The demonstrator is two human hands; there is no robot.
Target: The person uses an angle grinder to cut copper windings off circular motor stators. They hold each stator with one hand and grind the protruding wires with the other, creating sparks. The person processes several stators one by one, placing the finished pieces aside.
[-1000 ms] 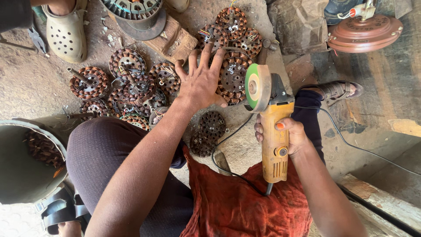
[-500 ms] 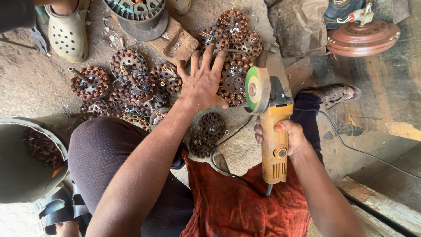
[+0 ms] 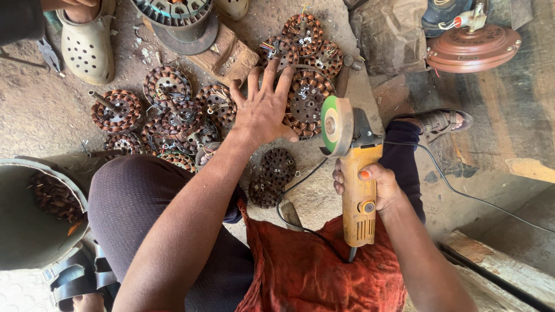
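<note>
Angle grinder (image 3: 354,173) points away, disc up; right hand (image 3: 370,185) grips it, left hand (image 3: 263,110) spread.

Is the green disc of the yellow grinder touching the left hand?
Apart. In the head view a strip of ground and coil shows between the green disc and the left hand, whose fingers spread away from it.

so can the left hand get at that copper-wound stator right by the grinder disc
Probably yes: the left hand is spread open and empty, fingertips already over the stator. Nothing covers it, though the green disc sits close beside it.
</note>
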